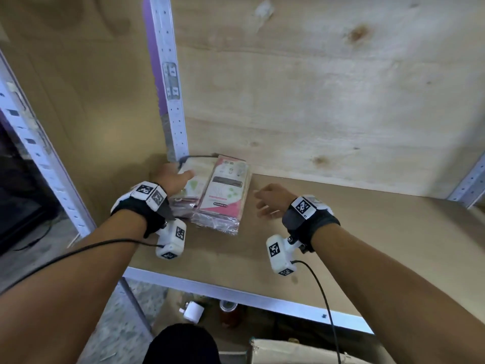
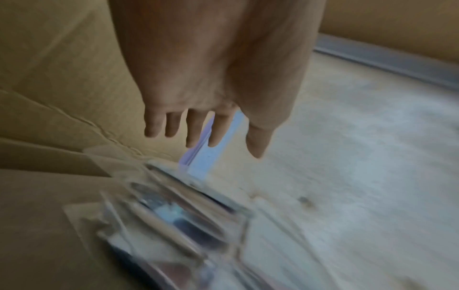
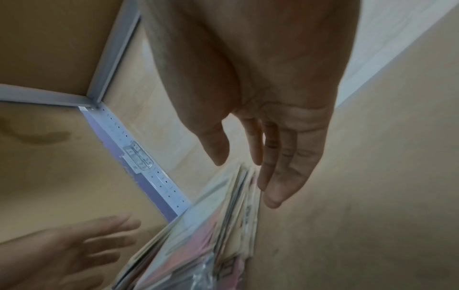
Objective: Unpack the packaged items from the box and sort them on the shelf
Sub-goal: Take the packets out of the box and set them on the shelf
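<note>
Several flat items in clear plastic wrap, with pink and white printed cards, lie stacked in two piles (image 1: 223, 190) in the back left corner of the wooden shelf board (image 1: 341, 232). My left hand (image 1: 173, 177) hovers over the left pile (image 2: 178, 221) with its fingers spread and straight, holding nothing. My right hand (image 1: 267, 200) is just right of the right pile (image 3: 218, 231), fingers straight (image 3: 285, 166), palm toward the stack's edge, empty. The cardboard box (image 1: 301, 350) shows at the bottom edge, below the shelf.
A white perforated metal upright (image 1: 170, 88) stands right behind the piles. The plywood back panel (image 1: 328, 88) closes the shelf's rear. The shelf's metal front rail (image 1: 236, 292) runs below my wrists. A white plug (image 1: 193, 311) and a jar (image 1: 229, 311) sit on the level beneath.
</note>
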A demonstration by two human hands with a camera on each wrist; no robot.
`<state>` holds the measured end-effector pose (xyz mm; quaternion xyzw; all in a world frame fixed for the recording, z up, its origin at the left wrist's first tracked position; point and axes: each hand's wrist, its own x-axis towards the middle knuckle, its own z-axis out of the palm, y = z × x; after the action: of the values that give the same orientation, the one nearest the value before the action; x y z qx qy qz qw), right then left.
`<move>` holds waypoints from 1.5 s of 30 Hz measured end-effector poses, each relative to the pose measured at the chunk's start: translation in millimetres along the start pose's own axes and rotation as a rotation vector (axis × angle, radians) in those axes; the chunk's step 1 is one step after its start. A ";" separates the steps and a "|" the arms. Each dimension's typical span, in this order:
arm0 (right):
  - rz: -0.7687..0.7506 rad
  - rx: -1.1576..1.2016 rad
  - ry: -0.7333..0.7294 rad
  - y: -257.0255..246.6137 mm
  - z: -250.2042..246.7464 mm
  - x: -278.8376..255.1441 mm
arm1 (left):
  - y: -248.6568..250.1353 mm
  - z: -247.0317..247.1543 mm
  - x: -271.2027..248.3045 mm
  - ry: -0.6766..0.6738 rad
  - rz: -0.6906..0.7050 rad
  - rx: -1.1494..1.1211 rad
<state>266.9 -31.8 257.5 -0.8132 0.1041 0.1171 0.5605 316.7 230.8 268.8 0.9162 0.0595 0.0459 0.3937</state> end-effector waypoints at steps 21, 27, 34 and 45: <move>-0.085 -0.336 -0.114 194.1 -87.9 -263.8 | 24.3 157.0 -322.7 -0.390 0.201 -0.391; -0.025 -0.482 -0.179 263.3 -87.8 -275.0 | -8.5 207.3 -366.1 -0.561 0.141 -0.207; 0.114 -0.588 -0.267 317.6 -66.5 -249.8 | -35.1 257.8 -376.0 -0.650 0.029 -0.023; 0.247 -0.690 -0.367 369.0 -26.5 -180.0 | -72.4 284.5 -345.2 -0.751 -0.119 0.149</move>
<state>-13.3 -178.9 -5.6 -0.9005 0.0539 0.3548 0.2457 7.4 26.4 8.3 0.8901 -0.0328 -0.3202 0.3225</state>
